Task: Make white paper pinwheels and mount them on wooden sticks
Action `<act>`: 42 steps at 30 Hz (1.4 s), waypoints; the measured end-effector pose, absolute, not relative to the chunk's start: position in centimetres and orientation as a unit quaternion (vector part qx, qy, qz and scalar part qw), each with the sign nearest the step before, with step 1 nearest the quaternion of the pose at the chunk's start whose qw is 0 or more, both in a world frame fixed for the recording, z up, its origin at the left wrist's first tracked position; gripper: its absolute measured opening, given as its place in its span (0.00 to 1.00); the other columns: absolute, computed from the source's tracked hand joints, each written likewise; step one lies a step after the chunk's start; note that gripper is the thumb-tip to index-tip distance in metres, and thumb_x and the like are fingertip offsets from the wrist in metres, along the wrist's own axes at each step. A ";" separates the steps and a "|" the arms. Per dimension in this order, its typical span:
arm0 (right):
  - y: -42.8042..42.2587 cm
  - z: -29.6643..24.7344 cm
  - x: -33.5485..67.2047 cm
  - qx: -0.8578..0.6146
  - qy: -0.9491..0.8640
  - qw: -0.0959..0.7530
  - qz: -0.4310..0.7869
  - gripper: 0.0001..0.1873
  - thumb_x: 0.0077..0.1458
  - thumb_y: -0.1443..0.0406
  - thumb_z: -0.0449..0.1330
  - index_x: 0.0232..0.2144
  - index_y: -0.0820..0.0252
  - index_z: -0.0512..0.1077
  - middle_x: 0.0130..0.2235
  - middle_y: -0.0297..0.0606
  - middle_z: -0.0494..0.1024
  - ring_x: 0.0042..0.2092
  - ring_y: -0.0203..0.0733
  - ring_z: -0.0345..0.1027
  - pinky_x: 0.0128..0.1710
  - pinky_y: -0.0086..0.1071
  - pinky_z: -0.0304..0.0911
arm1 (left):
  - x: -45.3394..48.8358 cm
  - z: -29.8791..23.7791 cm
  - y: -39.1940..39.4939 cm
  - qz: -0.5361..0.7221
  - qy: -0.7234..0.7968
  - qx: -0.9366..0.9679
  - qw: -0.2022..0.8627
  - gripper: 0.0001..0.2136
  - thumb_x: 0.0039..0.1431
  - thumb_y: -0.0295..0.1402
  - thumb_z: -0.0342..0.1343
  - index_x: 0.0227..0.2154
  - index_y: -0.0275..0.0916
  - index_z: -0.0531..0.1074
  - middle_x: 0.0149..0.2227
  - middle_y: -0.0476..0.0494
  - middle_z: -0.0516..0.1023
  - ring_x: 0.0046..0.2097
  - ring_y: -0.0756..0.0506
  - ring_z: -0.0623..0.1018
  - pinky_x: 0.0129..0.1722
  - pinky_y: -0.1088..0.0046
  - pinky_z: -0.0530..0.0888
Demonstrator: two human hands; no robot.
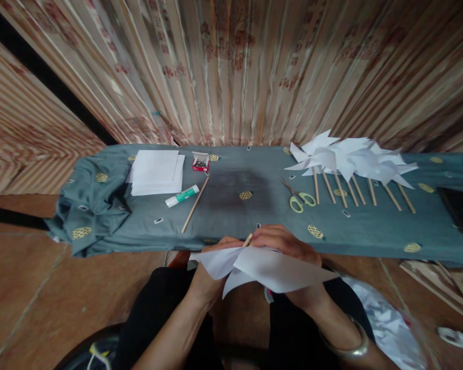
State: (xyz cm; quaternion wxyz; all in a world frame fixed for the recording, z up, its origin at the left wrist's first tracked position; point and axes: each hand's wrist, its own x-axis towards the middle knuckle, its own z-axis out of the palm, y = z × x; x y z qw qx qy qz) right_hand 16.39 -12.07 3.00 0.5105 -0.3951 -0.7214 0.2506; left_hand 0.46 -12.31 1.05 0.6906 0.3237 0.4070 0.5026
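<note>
A white paper pinwheel (270,267) is held over my lap at the table's front edge, its blades spreading to both sides. The tip of a wooden stick (247,240) pokes up at its far side, between my hands. My left hand (212,272) is closed on the pinwheel from the left, with most of its fingers hidden behind the paper. From the right, my right hand (283,241) grips it with bent fingers near the stick tip; the paper covers part of that hand too.
On the cloth-covered table (235,221) lie white paper sheets (156,172), a red box of pins (201,162), a glue stick (182,196), a loose wooden stick (195,204) and scissors (299,199). Several pinwheels (351,156) lie at right, near a dark phone (459,210). A curtain (231,72) hangs behind.
</note>
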 end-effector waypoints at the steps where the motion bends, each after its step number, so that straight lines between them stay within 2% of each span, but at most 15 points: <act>1: -12.1 3.0 16.4 -0.395 -0.721 0.511 0.252 0.04 0.57 0.62 0.61 0.37 0.52 0.74 0.37 0.33 0.80 0.42 0.42 0.75 0.48 0.39 0.67 | 0.4 1.1 -12.3 0.501 0.407 0.326 0.691 0.11 0.39 0.39 0.71 0.23 0.37 0.81 0.30 0.42 0.78 0.33 0.45 0.75 0.33 0.72 0.67; 8: -12.1 2.8 16.4 -0.389 -0.712 0.512 0.281 0.06 0.56 0.62 0.62 0.38 0.52 0.73 0.37 0.34 0.80 0.42 0.43 0.74 0.50 0.42 0.66 | 0.2 1.0 -12.3 0.491 0.424 0.341 0.680 0.13 0.38 0.40 0.71 0.25 0.36 0.82 0.29 0.43 0.77 0.33 0.45 0.73 0.34 0.71 0.67; 16: -12.2 3.2 16.3 -0.401 -0.679 0.522 0.325 0.06 0.54 0.62 0.62 0.36 0.53 0.74 0.35 0.36 0.80 0.40 0.44 0.74 0.47 0.42 0.68 | 0.2 1.1 -12.6 0.477 0.445 0.352 0.672 0.14 0.39 0.39 0.70 0.27 0.34 0.81 0.30 0.44 0.75 0.33 0.46 0.72 0.33 0.72 0.67; 22: -12.4 3.2 16.1 -0.434 -0.638 0.522 0.364 0.04 0.53 0.65 0.62 0.34 0.55 0.75 0.36 0.37 0.80 0.42 0.43 0.75 0.43 0.35 0.70 | 0.3 0.6 -12.7 0.459 0.474 0.288 0.694 0.14 0.36 0.40 0.72 0.25 0.35 0.80 0.25 0.46 0.77 0.27 0.48 0.73 0.27 0.74 0.67; 26: -11.9 3.1 16.0 -0.465 -0.582 0.512 0.428 0.02 0.50 0.66 0.63 0.29 0.57 0.76 0.35 0.37 0.82 0.38 0.42 0.76 0.39 0.33 0.71 | 0.4 -0.6 -12.8 0.466 0.486 0.260 0.692 0.15 0.33 0.39 0.72 0.25 0.35 0.81 0.24 0.44 0.79 0.26 0.45 0.75 0.26 0.72 0.69; 29: -11.2 2.4 16.1 -0.500 -0.532 0.490 0.476 0.05 0.46 0.63 0.66 0.28 0.59 0.77 0.33 0.38 0.83 0.35 0.43 0.77 0.36 0.34 0.72 | 0.6 -1.3 -12.5 0.482 0.472 0.270 0.687 0.12 0.34 0.37 0.72 0.24 0.36 0.82 0.31 0.41 0.81 0.31 0.42 0.78 0.29 0.71 0.71; 33: -9.9 0.8 16.2 -0.526 -0.487 0.460 0.524 0.12 0.42 0.59 0.68 0.27 0.62 0.79 0.28 0.38 0.82 0.29 0.43 0.75 0.29 0.34 0.70 | 1.2 -2.1 -12.2 0.505 0.459 0.261 0.683 0.12 0.37 0.38 0.71 0.26 0.37 0.82 0.37 0.40 0.82 0.42 0.37 0.79 0.39 0.66 0.74; 35: -9.2 -0.2 16.1 -0.525 -0.480 0.450 0.540 0.13 0.41 0.58 0.68 0.26 0.63 0.78 0.26 0.38 0.81 0.28 0.43 0.73 0.28 0.34 0.69 | 1.6 -2.7 -12.1 0.515 0.460 0.241 0.682 0.13 0.36 0.37 0.71 0.27 0.37 0.82 0.36 0.40 0.82 0.44 0.37 0.79 0.42 0.65 0.74; 38: -8.4 -1.6 15.9 -0.533 -0.482 0.431 0.545 0.15 0.39 0.57 0.68 0.27 0.64 0.79 0.29 0.41 0.82 0.29 0.44 0.74 0.31 0.36 0.69 | 2.2 -3.8 -12.0 0.529 0.463 0.186 0.686 0.15 0.30 0.34 0.73 0.27 0.36 0.82 0.33 0.40 0.83 0.41 0.37 0.80 0.41 0.64 0.75; 42: -7.1 -2.5 15.9 -0.567 -0.571 0.328 0.494 0.16 0.44 0.58 0.63 0.31 0.65 0.79 0.32 0.41 0.83 0.31 0.44 0.74 0.33 0.35 0.68 | 2.8 -4.9 -12.0 0.546 0.461 0.126 0.688 0.17 0.23 0.32 0.74 0.23 0.34 0.81 0.25 0.40 0.82 0.36 0.37 0.81 0.38 0.62 0.75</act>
